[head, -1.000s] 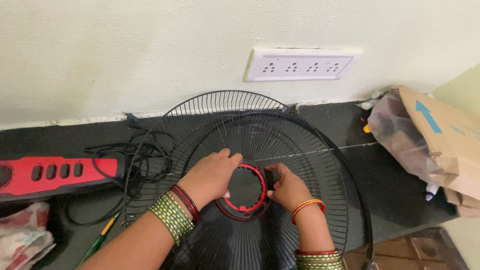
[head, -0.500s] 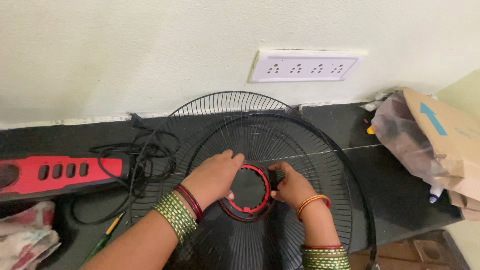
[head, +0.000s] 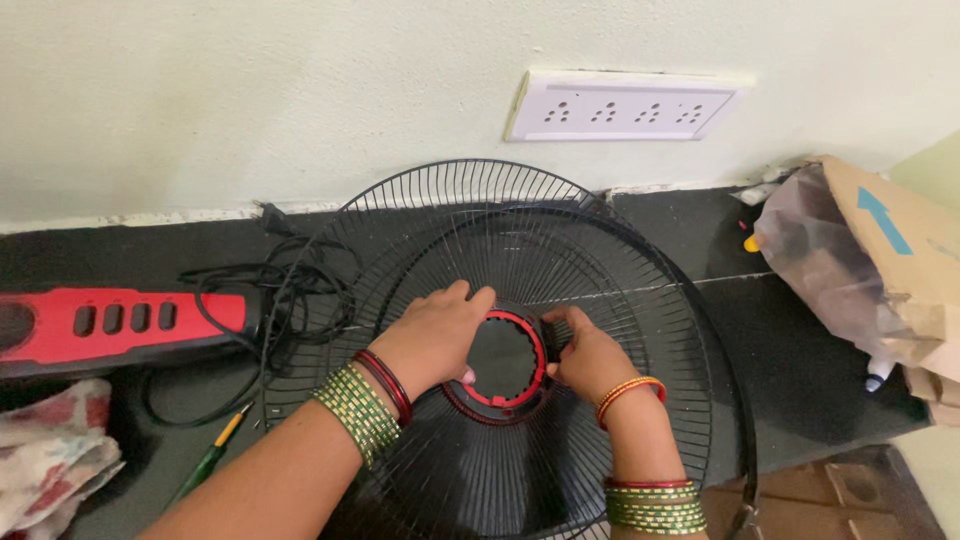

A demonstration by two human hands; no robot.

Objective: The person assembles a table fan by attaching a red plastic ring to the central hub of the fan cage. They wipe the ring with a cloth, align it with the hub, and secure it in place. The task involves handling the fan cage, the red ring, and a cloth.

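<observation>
Holding the red ring at the centre of the black fan guard.
Your left hand grips its left edge, your right hand pinches the right edge; press evenly, keeping the ring flat against the hub.

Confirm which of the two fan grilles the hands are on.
The nearer, front grille, the one with the red ring at its hub. Left hand and right hand grip that ring; the rear grille only shows behind it, untouched.
</observation>
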